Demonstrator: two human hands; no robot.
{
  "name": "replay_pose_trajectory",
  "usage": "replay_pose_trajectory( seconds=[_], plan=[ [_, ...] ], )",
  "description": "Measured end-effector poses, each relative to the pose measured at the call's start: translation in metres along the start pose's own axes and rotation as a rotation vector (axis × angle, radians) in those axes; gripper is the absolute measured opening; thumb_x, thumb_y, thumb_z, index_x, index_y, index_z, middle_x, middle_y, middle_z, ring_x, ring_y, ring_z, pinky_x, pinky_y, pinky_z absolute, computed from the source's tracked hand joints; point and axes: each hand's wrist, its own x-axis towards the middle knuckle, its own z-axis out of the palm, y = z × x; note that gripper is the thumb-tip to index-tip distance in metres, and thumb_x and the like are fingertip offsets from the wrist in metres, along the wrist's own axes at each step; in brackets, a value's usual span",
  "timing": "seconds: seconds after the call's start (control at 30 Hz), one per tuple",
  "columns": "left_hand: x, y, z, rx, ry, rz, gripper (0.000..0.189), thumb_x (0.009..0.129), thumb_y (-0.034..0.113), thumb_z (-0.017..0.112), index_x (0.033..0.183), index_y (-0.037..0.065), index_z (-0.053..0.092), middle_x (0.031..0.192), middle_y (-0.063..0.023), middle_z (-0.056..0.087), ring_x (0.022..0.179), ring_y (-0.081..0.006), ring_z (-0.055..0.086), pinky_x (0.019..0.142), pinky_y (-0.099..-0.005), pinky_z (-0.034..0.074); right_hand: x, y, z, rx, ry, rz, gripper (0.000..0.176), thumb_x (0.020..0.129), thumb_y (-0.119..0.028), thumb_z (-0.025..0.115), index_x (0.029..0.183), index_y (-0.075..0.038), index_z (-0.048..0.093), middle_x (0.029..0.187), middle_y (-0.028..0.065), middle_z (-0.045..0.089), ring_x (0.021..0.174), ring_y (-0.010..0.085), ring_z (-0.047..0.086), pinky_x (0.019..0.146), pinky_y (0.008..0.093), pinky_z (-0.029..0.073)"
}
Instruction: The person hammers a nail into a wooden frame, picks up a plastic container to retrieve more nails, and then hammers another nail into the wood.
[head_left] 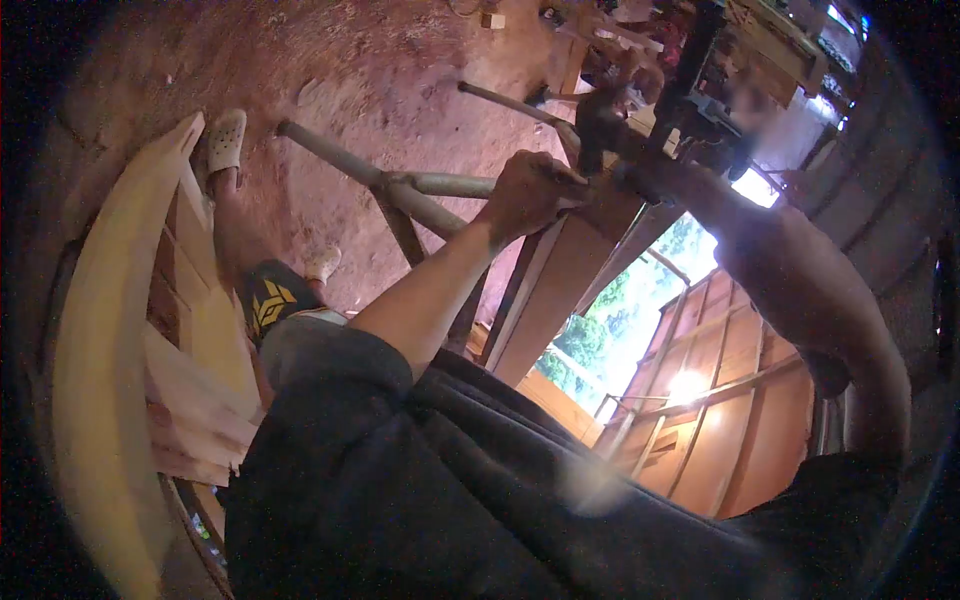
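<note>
My left hand (pixel 535 195) is closed, its thumb and fingers pinched together at the end of a brown wooden board (pixel 560 270). Whatever lies between those fingertips is too small to make out. Just beyond it, my right hand (pixel 655 175) is wrapped round a dark hammer (pixel 598 125). The hammer's head is close to the left fingertips and above the board's end. Shadow hides most of the right fingers and the handle.
A metal tube frame (pixel 400 190) stands beside the board. At left is a pale wooden piece of furniture (pixel 105 350), with clogs (pixel 227 140) on the dirt floor nearby. Cluttered timber (pixel 780 45) lies at the upper right. A plank wall (pixel 720 390) borders a bright opening.
</note>
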Motion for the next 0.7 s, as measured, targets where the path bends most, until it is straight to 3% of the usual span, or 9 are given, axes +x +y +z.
replay_pose_trajectory(
  seconds=[0.03, 0.1, 0.13, 0.2, 0.33, 0.4, 0.43, 0.5, 0.7],
  plan=[
    [0.0, -0.002, 0.0, 0.0, -0.008, -0.006, 0.023, 0.07, 0.015, 0.081, 0.085, -0.001, 0.073, 0.077, -0.011, 0.071, 0.069, -0.0129, 0.065, 0.065, -0.0259, 0.051, -0.016, 0.001, -0.008, -0.013, -0.011, -0.038, 0.043, 0.095, -0.005, 0.042, 0.137, -0.014, 0.04, 0.11, 0.0136, 0.061, 0.087, 0.0221, 0.062, 0.071, 0.0321, 0.05],
    [-0.002, -0.004, -0.001, 0.232, -0.016, 0.277, 0.024, 0.069, 0.014, 0.081, 0.087, -0.001, 0.073, 0.08, -0.012, 0.071, 0.07, -0.0151, 0.066, 0.067, -0.0281, 0.052, -0.074, 0.006, -0.027, -0.049, -0.026, -0.166, 0.042, 0.095, -0.005, 0.043, 0.136, -0.014, 0.04, 0.108, 0.0136, 0.061, 0.086, 0.0225, 0.062, 0.071, 0.0326, 0.05],
    [-0.002, -0.002, 0.0, 0.23, -0.025, 0.271, 0.024, 0.069, 0.014, 0.081, 0.087, -0.001, 0.073, 0.08, -0.012, 0.071, 0.07, -0.0151, 0.066, 0.067, -0.0281, 0.052, -0.102, 0.006, -0.032, -0.058, -0.029, -0.205, 0.042, 0.095, -0.005, 0.043, 0.135, -0.013, 0.041, 0.108, 0.0137, 0.061, 0.086, 0.0227, 0.062, 0.071, 0.0329, 0.05],
    [-0.001, 0.002, 0.002, 0.025, 0.032, -0.073, 0.022, 0.069, 0.014, 0.08, 0.084, -0.001, 0.074, 0.079, -0.0119, 0.071, 0.072, -0.016, 0.066, 0.067, -0.0303, 0.052, -0.131, 0.008, -0.04, -0.079, -0.025, -0.244, 0.041, 0.094, -0.006, 0.044, 0.134, -0.013, 0.041, 0.106, 0.0138, 0.061, 0.085, 0.0231, 0.062, 0.071, 0.0334, 0.05],
    [0.0, -0.002, 0.003, 0.171, 0.001, -0.019, 0.023, 0.07, 0.016, 0.079, 0.085, 0.0, 0.074, 0.078, -0.0124, 0.071, 0.073, -0.0169, 0.066, 0.069, -0.0316, 0.052, -0.131, 0.012, -0.035, -0.128, 0.027, -0.294, 0.039, 0.094, -0.006, 0.045, 0.132, -0.011, 0.043, 0.104, 0.0139, 0.061, 0.084, 0.0239, 0.063, 0.07, 0.0344, 0.05],
    [0.003, -0.024, 0.004, 0.268, 0.015, 0.29, 0.023, 0.069, 0.016, 0.08, 0.084, 0.0, 0.074, 0.079, -0.0129, 0.071, 0.074, -0.0177, 0.066, 0.071, -0.0309, 0.051, -0.127, 0.012, -0.036, -0.139, 0.061, -0.309, 0.038, 0.094, -0.006, 0.046, 0.131, -0.01, 0.043, 0.103, 0.014, 0.062, 0.083, 0.0243, 0.063, 0.07, 0.0349, 0.05],
    [0.0, -0.016, 0.003, 0.266, 0.01, 0.29, 0.023, 0.069, 0.016, 0.08, 0.084, 0.0, 0.074, 0.079, -0.0129, 0.071, 0.074, -0.0177, 0.066, 0.071, -0.0309, 0.051, -0.128, 0.012, -0.034, -0.147, 0.072, -0.313, 0.037, 0.094, -0.006, 0.046, 0.131, -0.01, 0.043, 0.102, 0.0141, 0.062, 0.082, 0.0245, 0.063, 0.07, 0.0352, 0.05],
    [-0.002, 0.0, 0.005, -0.026, 0.007, -0.058, 0.023, 0.069, 0.017, 0.08, 0.084, 0.0, 0.074, 0.079, -0.0131, 0.071, 0.074, -0.0177, 0.066, 0.071, -0.0312, 0.051, -0.129, 0.011, -0.034, -0.175, 0.089, -0.314, 0.037, 0.093, -0.007, 0.047, 0.13, -0.009, 0.044, 0.101, 0.0141, 0.062, 0.082, 0.0249, 0.063, 0.069, 0.0357, 0.05],
    [0.0, 0.002, 0.006, 0.093, 0.049, -0.025, 0.024, 0.07, 0.017, 0.079, 0.085, -0.001, 0.074, 0.082, -0.0123, 0.072, 0.077, -0.0189, 0.067, 0.073, -0.0306, 0.052, -0.133, 0.006, -0.027, -0.177, 0.149, -0.32, 0.034, 0.093, -0.007, 0.049, 0.127, -0.007, 0.046, 0.097, 0.0144, 0.062, 0.079, 0.0262, 0.063, 0.068, 0.0372, 0.05]
  ],
)
